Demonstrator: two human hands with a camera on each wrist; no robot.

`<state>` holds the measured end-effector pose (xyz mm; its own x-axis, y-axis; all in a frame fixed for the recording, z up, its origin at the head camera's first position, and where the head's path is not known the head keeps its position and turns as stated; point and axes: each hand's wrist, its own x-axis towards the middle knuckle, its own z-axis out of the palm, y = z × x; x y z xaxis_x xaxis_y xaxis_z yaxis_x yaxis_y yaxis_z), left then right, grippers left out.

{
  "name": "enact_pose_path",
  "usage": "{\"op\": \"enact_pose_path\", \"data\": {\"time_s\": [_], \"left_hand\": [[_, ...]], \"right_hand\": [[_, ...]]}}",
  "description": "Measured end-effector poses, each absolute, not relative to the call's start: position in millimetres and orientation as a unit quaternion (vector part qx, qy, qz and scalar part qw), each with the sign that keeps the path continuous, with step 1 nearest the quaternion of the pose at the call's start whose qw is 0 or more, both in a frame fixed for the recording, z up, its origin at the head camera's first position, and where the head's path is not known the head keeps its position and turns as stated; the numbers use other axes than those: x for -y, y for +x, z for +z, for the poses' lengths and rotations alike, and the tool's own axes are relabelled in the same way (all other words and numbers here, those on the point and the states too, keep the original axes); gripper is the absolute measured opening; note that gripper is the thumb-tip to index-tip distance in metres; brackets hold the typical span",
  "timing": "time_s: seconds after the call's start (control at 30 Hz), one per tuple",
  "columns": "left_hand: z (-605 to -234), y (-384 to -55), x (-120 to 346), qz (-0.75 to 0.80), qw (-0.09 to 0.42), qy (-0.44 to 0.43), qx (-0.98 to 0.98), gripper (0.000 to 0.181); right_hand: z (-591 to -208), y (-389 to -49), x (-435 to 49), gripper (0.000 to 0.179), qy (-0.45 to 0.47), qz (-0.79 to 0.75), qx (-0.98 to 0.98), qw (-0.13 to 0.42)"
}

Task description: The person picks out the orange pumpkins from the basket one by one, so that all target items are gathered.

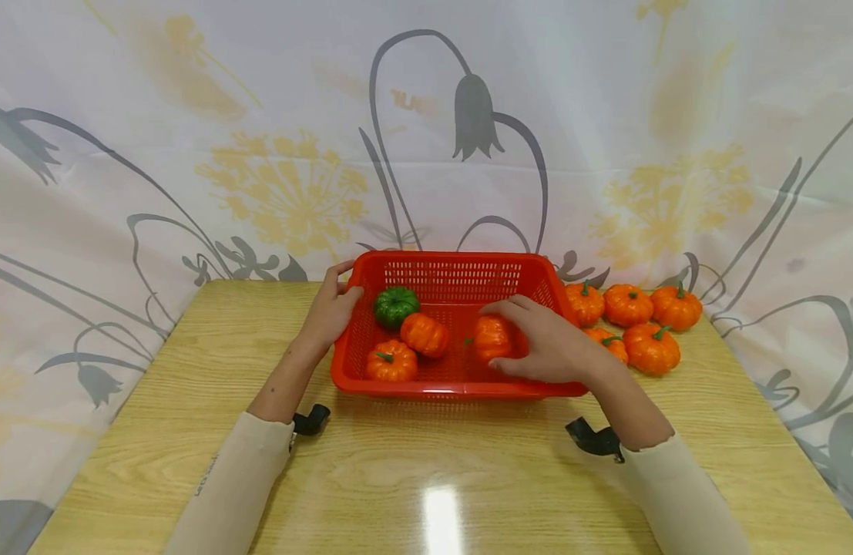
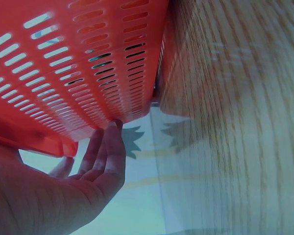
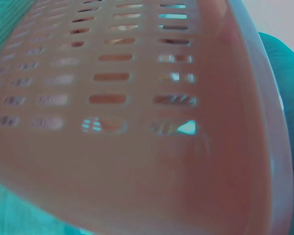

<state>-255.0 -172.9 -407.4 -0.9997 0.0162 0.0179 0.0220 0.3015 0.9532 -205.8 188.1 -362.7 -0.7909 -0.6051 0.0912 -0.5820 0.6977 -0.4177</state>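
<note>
In the head view my left hand (image 1: 329, 312) grips the left rim of a red plastic basket (image 1: 443, 388), thumb over the rim. The left wrist view shows that hand's fingers (image 2: 110, 154) against the slotted outer wall. Inside the basket, my right hand (image 1: 554, 347) holds a small orange pumpkin (image 1: 491, 338) between thumb and fingers, its stem toward the left. A green pumpkin (image 1: 396, 307) and two orange pumpkins, one in the middle (image 1: 424, 334) and one near the front (image 1: 391, 362), lie at the basket's left. In the right wrist view, the basket wall (image 3: 112, 166) hides the hand.
Several more orange pumpkins (image 1: 628, 305) stand in a cluster on the wooden table (image 1: 398, 478), just right of the basket. Behind the table hangs a flower-printed cloth (image 1: 426, 193). Black wrist mounts stick out at the left cuff (image 1: 311, 421) and the right cuff (image 1: 592, 439).
</note>
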Motion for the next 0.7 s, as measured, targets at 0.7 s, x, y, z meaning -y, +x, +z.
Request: {"op": "enact_pose_path", "data": {"time_s": [0.7], "left_hand": [[-408.7,-254.9,173.2,-0.594,0.001,-0.007,0.804,0.058]], "right_hand": [[-369.6,-193.4,-217.4,0.079,-0.321,-0.285,-0.902,-0.049]]}}
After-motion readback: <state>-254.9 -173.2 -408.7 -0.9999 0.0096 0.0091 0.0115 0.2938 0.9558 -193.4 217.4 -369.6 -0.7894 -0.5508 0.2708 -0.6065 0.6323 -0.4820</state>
